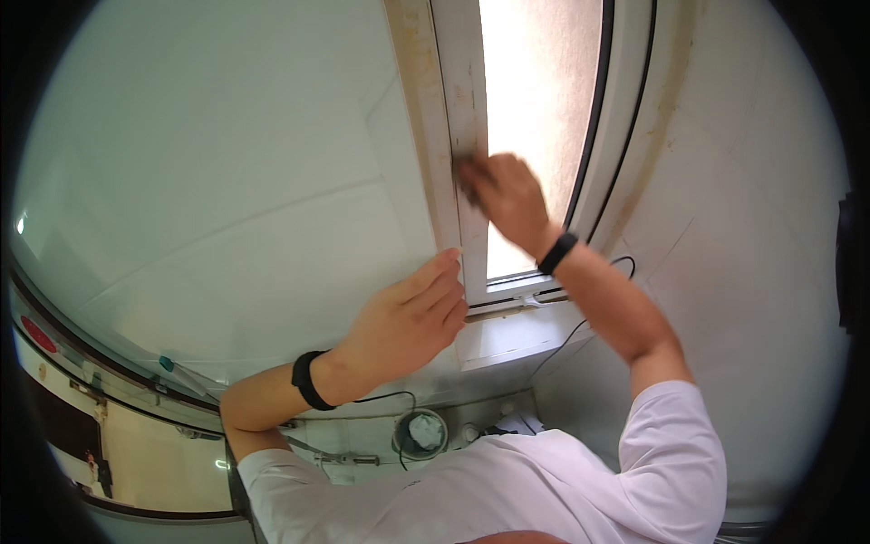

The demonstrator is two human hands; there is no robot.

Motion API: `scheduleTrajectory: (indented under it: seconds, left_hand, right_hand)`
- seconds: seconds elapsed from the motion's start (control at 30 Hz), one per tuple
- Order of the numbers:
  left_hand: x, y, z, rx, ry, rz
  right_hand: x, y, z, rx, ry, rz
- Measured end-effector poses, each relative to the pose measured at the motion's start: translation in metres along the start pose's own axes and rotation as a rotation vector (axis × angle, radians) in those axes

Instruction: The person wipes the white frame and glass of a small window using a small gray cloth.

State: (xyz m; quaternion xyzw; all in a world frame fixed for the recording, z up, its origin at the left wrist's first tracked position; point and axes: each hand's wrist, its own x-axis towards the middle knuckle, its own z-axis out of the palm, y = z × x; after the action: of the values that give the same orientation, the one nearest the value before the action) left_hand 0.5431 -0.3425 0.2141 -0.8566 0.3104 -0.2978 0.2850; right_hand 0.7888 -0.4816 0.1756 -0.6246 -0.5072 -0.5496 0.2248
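Observation:
My right hand [517, 204] is closed on a dark, blurred pad that looks like a scouring pad [468, 179]. It presses the pad to the white window frame [465, 72], on the upright left of the bright opening. Small brownish marks show on that upright. Lower down and to the left, my left hand [408, 313] has its fingers stretched out side by side, the tips at the frame's left edge. Nothing shows in it, though its palm side is hidden. Each wrist wears a black band.
Yellowish stained strips [417, 82] run along the window's edges. Pale tiled walls [227, 136] stand on both sides. Below are a white sill [521, 335], a thin black cable [557, 349] and a round bin [420, 433] with a pale bag. A dark-edged mirror [163, 453] curves at lower left.

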Motion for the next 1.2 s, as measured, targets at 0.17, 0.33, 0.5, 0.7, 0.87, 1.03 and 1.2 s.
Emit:
scheduleTrajectory:
  seconds: [0.17, 0.33, 0.5, 0.7, 0.87, 1.03, 1.2]
  left_hand:
    - [-0.001, 0.001, -0.012, -0.049, -0.086, 0.001]
    - [-0.011, 0.002, -0.022, -0.1, -0.129, -0.032]
    - [0.005, 0.008, -0.01, -0.184, 0.027, -0.038]
    - [-0.02, 0.028, -0.014, -0.218, 0.034, -0.169]
    - [-0.001, 0.029, -0.023, -0.19, -0.091, -0.127]
    - [0.016, 0.028, -0.02, -0.368, -0.135, 0.014]
    - [0.019, 0.042, -0.014, -0.567, -0.22, 0.103]
  right_hand:
    - [0.008, -0.007, -0.029, 0.177, -0.098, 0.156]
    - [0.174, 0.046, -0.046, 0.018, 0.117, -0.043]
    - [0.243, 0.067, -0.088, -0.11, 0.286, -0.111]
    - [0.047, -0.004, 0.001, -0.006, 0.125, 0.103]
    - [-0.041, -0.031, -0.016, 0.056, -0.196, 0.185]
    - [0.102, 0.033, -0.085, -0.026, 0.117, 0.099]
    - [0.19, 0.055, -0.09, -0.101, 0.275, -0.126]
